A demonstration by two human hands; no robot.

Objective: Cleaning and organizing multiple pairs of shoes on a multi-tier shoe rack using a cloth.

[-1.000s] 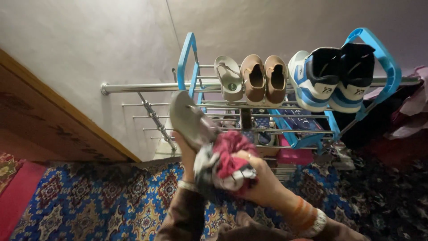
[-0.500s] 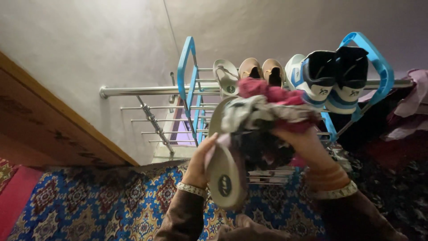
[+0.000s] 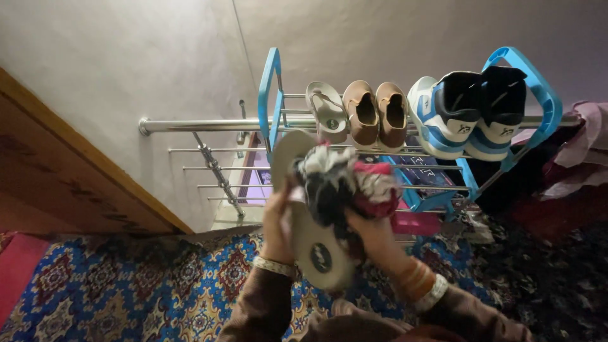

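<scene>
Left hand (image 3: 277, 221) gripping grey slipper (image 3: 304, 209) by edge, sole facing camera, held up before blue shoe rack (image 3: 269, 95). Right hand (image 3: 373, 234) closed on bunched cloth (image 3: 345, 183), pressed against slipper. Rack top: sandal (image 3: 326, 111), brown shoes (image 3: 377, 114), sneakers (image 3: 468, 111). Patterned carpet (image 3: 126, 291) below.

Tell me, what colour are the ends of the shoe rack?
The shoe rack's end frames are bright blue, seen in the head view.

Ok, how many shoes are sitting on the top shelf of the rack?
5: a grey sandal at the left, two tan slip-ons in the middle, two blue-white-black sneakers at the right. None seem hidden there.
</scene>
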